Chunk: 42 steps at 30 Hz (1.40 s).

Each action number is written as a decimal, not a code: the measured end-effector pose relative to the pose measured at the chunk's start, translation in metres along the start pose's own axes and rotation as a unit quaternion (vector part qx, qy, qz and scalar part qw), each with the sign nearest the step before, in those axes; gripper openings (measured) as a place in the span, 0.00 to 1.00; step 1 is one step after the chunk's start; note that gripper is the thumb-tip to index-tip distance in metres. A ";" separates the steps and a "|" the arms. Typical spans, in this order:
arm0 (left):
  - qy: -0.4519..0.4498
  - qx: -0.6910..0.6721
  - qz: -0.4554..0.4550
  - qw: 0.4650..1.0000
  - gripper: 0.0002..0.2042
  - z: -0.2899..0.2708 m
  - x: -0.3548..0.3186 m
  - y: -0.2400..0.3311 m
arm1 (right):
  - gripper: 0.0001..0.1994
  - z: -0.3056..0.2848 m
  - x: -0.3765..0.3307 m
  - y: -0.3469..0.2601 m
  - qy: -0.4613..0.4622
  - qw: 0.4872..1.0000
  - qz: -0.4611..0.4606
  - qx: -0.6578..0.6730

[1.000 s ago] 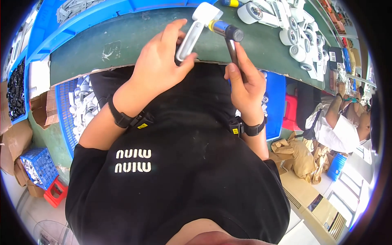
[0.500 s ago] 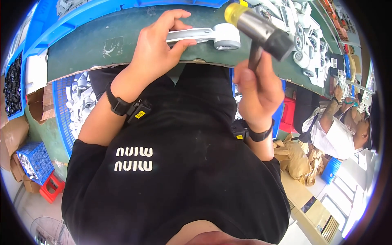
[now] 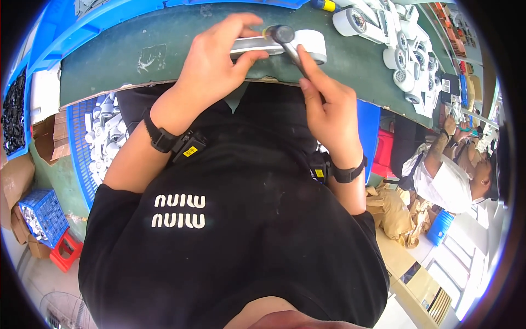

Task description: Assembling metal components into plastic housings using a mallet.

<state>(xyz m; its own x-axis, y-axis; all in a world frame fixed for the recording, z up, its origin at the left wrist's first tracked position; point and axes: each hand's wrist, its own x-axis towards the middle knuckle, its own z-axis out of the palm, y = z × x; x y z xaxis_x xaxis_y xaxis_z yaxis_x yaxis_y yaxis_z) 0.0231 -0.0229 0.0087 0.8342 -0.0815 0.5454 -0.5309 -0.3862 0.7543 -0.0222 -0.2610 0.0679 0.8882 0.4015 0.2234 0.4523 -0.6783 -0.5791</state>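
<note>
On the green work surface lies a white plastic part with a long grey-white handle and a round head. My left hand grips its handle between thumb and fingers near the left end. A mallet with a black face is in my right hand, the forefinger stretched along its shaft. The mallet's head is down at the handle, close to where it joins the round head. Whether it touches the part I cannot tell. The mallet's yellow end is mostly hidden.
White plastic parts are heaped at the right, beside a yellow-and-black tool. A blue tray edges the far left. Below the table stands a blue crate of white parts. A co-worker sits at the far right.
My right hand has swung the mallet down and leftward, from raised above the table to the white part's handle. My left hand keeps hold, shifting slightly right with the part.
</note>
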 end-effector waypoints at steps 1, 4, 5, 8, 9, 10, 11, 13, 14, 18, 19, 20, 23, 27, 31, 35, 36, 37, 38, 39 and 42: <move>0.001 0.001 0.000 1.000 0.20 -0.001 0.000 -0.001 | 0.25 -0.001 -0.003 0.000 0.046 0.997 -0.001 0.054; -0.011 0.058 0.077 0.995 0.12 0.001 -0.002 -0.004 | 0.24 -0.004 -0.022 -0.002 0.153 0.967 0.004 0.201; 0.001 0.051 0.086 0.995 0.09 0.003 -0.002 -0.003 | 0.24 -0.003 -0.029 0.000 0.216 0.931 0.007 0.295; 0.011 0.051 0.100 0.994 0.07 0.004 -0.002 -0.002 | 0.26 0.002 -0.023 0.012 0.143 0.977 0.014 0.159; 0.010 0.061 0.104 0.993 0.07 0.003 -0.002 -0.003 | 0.27 -0.001 -0.020 0.011 0.033 0.997 0.060 0.021; 0.011 0.064 0.104 0.993 0.07 0.003 -0.004 -0.004 | 0.28 -0.008 -0.017 0.007 0.010 0.993 0.113 0.028; 0.011 0.060 0.097 0.993 0.07 0.003 -0.004 -0.005 | 0.28 -0.008 -0.020 0.006 0.012 0.993 0.113 0.026; 0.011 0.055 0.092 0.994 0.08 0.004 -0.003 -0.003 | 0.27 -0.005 -0.026 0.005 0.148 0.964 0.077 0.206; 0.005 0.039 0.067 0.997 0.08 0.003 -0.003 0.000 | 0.27 -0.005 -0.032 -0.004 0.200 0.942 0.074 0.258; -0.029 0.046 0.014 0.998 0.16 -0.002 -0.002 0.003 | 0.26 -0.001 -0.017 0.015 0.093 0.995 -0.020 -0.041; -0.030 0.048 0.014 0.998 0.16 -0.002 -0.003 0.003 | 0.26 -0.004 -0.020 0.012 0.093 0.995 -0.020 -0.039; -0.014 0.003 -0.014 1.000 0.22 -0.002 -0.004 0.001 | 0.27 -0.011 -0.018 -0.001 0.072 0.995 0.059 0.030; -0.018 -0.018 -0.044 0.999 0.31 -0.005 -0.003 0.001 | 0.28 -0.006 -0.022 -0.001 0.096 0.978 0.086 0.164; -0.029 -0.013 -0.080 0.996 0.33 -0.007 0.000 0.007 | 0.28 0.005 -0.006 0.011 0.164 0.975 -0.113 0.095; -0.029 0.001 -0.064 0.998 0.34 -0.012 -0.003 0.001 | 0.24 -0.004 0.004 -0.001 0.043 0.997 -0.025 0.053; -0.063 0.078 0.001 0.995 0.27 -0.028 -0.005 0.004 | 0.29 -0.010 -0.002 0.014 0.122 0.905 0.010 0.407; -0.077 0.044 -0.030 0.996 0.27 -0.034 -0.005 0.007 | 0.29 -0.010 0.000 0.024 0.144 0.920 0.004 0.365; -0.091 0.010 -0.062 0.994 0.27 -0.038 -0.002 0.008 | 0.28 -0.010 0.002 0.035 0.167 0.932 -0.001 0.323; -0.061 -0.055 -0.054 0.995 0.27 -0.042 -0.002 0.003 | 0.28 -0.008 0.005 0.043 0.171 0.931 0.024 0.323; -0.031 -0.120 -0.046 0.991 0.26 -0.045 0.000 0.000 | 0.28 -0.005 0.007 0.051 0.173 0.929 0.018 0.326; 0.025 -0.249 -0.017 0.968 0.30 -0.061 0.014 0.008 | 0.28 0.005 0.012 0.068 0.175 0.878 0.077 0.439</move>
<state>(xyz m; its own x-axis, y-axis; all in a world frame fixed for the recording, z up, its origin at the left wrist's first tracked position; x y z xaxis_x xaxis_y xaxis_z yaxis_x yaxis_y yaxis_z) 0.0213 0.0292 0.0446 0.8512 -0.0268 0.5241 -0.5191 0.1032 0.8484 0.0187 -0.2992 0.0273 0.9735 0.0275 0.2272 0.2240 0.0900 -0.9704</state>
